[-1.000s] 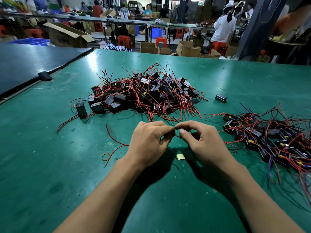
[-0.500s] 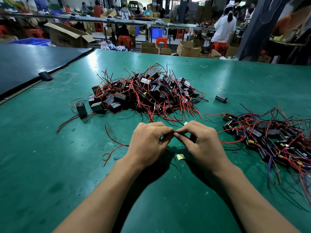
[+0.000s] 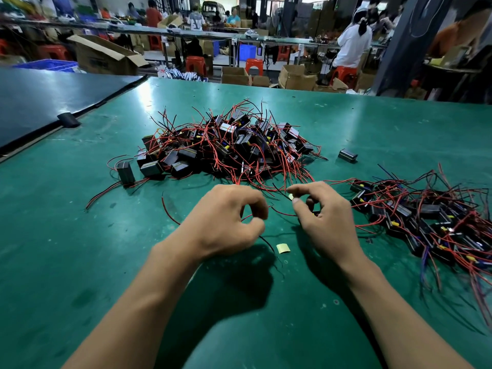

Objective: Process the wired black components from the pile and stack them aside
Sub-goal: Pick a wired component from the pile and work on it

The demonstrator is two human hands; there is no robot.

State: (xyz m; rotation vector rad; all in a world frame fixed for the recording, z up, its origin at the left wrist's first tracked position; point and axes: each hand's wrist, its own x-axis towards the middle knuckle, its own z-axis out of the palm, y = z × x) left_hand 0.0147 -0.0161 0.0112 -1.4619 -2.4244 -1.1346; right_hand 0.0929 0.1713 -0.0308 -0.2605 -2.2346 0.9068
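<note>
You were mid-process on one component (image 3: 310, 203), not at stacking yet. Your right hand (image 3: 323, 219) was curled round it, just near of the pile (image 3: 226, 147). Your fingers hid most of the body, so I couldn't tell its orientation. A small yellow tab (image 3: 291, 197) sat at your right index tip; pinched or just stuck on, couldn't tell. Your left hand (image 3: 223, 222) was closed, thumb and index pinching the wires (image 3: 282, 212), with one red lead trailing left over the table (image 3: 80, 262). The hands were apart with wire spanning the gap. A second yellow scrap (image 3: 282, 248) lay on the table between and near of your hands. The stack (image 3: 426, 217) sat right, close beside your right hand. My read: the tab step was in hand, peeling or fitting, can't say which. The next move called for finishing with that tab, letting go with the left so the leads ran free, then setting the component on the stack without snagging its tangle. The pile was large, so lots left.
</note>
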